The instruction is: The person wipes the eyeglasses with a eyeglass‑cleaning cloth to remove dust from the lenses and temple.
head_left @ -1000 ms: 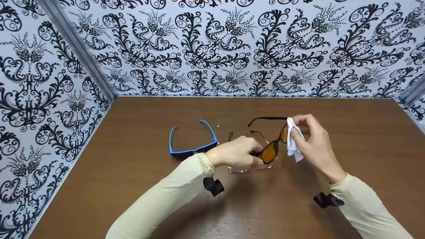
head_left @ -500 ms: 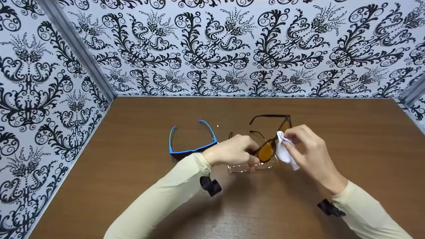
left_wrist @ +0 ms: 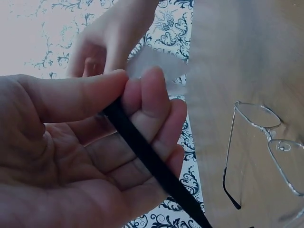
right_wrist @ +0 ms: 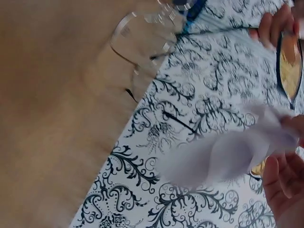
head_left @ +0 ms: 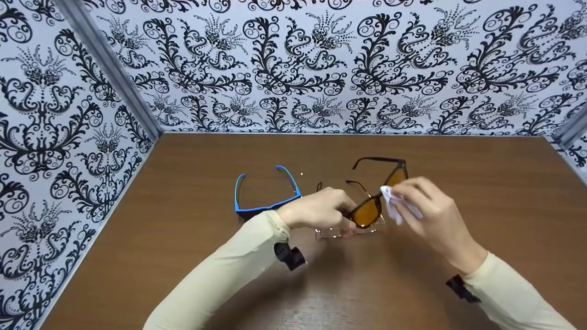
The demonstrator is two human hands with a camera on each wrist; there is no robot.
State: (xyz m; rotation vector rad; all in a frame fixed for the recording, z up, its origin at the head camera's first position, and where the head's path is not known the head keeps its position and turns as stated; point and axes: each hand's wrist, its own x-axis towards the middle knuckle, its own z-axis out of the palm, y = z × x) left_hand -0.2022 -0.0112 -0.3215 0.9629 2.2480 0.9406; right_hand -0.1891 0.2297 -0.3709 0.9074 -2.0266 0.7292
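Observation:
In the head view, my left hand (head_left: 321,208) grips dark-framed sunglasses (head_left: 367,213) with amber lenses at their left end, raised over the table. The left wrist view shows their black temple (left_wrist: 159,166) between thumb and fingers and across the palm. My right hand (head_left: 433,213) pinches a white cloth (head_left: 390,206) close to the bridge, partly covering the farther lens. Blurred in the right wrist view, the cloth (right_wrist: 209,159) hangs from the fingertips near the amber lens (right_wrist: 289,66). Under the sunglasses, thin metal-framed clear eyeglasses (head_left: 328,233) lie on the table, partly hidden by my left hand.
Blue-framed sunglasses (head_left: 270,207) with dark lenses lie left of my left hand, temples spread toward the back. A tiny white speck (head_left: 301,173) is on the brown table (head_left: 192,256). Patterned walls (head_left: 321,68) stand behind the table and at its left.
My right hand has brought the cloth left and nearer, from the far lens to the bridge, baring the far lens's outer part. The left hand keeps its grip, shifting only slightly.

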